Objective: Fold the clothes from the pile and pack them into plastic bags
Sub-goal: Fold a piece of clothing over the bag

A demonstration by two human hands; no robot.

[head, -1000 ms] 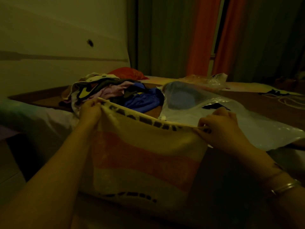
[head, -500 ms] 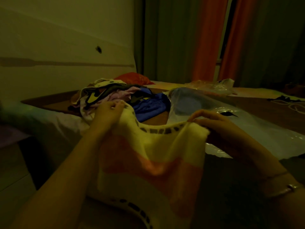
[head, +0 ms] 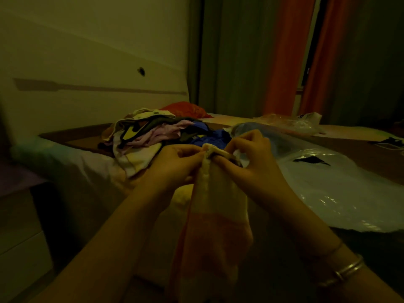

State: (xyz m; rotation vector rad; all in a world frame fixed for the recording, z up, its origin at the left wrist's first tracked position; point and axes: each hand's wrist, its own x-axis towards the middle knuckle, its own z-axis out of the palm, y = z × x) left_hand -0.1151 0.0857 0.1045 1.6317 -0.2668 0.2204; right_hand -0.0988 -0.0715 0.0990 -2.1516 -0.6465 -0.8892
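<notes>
A cream garment with an orange band (head: 215,217) hangs folded in half lengthwise in front of me. My left hand (head: 177,162) and my right hand (head: 251,162) pinch its top corners together, almost touching each other. Behind them the pile of mixed clothes (head: 157,134) lies on the bed, white, pink, dark and blue pieces tangled together. To the right a large clear plastic bag (head: 341,184) lies flat on the bed with something blue inside its far end.
The bed (head: 72,169) has a pale headboard wall behind it. A red cushion (head: 185,108) sits beyond the pile. Crumpled plastic bags (head: 301,123) lie at the far edge near orange curtains (head: 286,55). A drawer unit (head: 21,232) stands at left.
My hands, which held the garment spread wide by its top edge, have come together at the middle, folding it in half so it hangs narrow.
</notes>
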